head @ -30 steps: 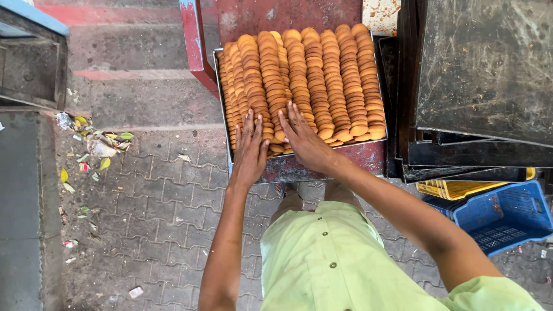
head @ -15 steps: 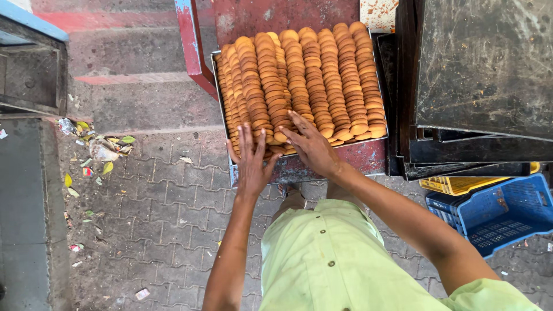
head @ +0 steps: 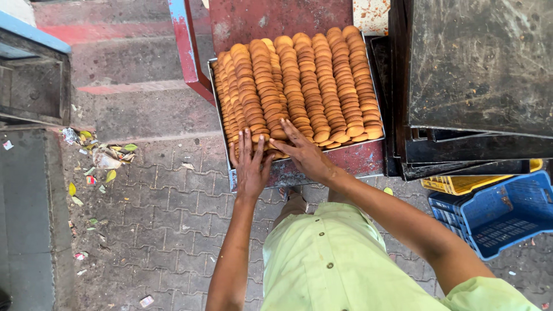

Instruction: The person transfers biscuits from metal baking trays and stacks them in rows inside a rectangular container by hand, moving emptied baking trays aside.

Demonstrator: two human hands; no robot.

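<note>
A metal tray holds several tight rows of round golden-brown biscuits and rests on a red metal table. My left hand lies flat at the tray's near left corner, fingers spread over the ends of the left rows. My right hand sits beside it, fingers spread and pressing on the near ends of the middle rows. Neither hand grips anything. I wear a light green shirt.
Stacked dark metal trays stand at the right. A blue plastic crate and a yellow crate sit below them. Paved brick floor lies at the left, with litter near a concrete step.
Both hands have shifted slightly along the near ends of the biscuit rows and drawn closer together. The tray has not moved.
</note>
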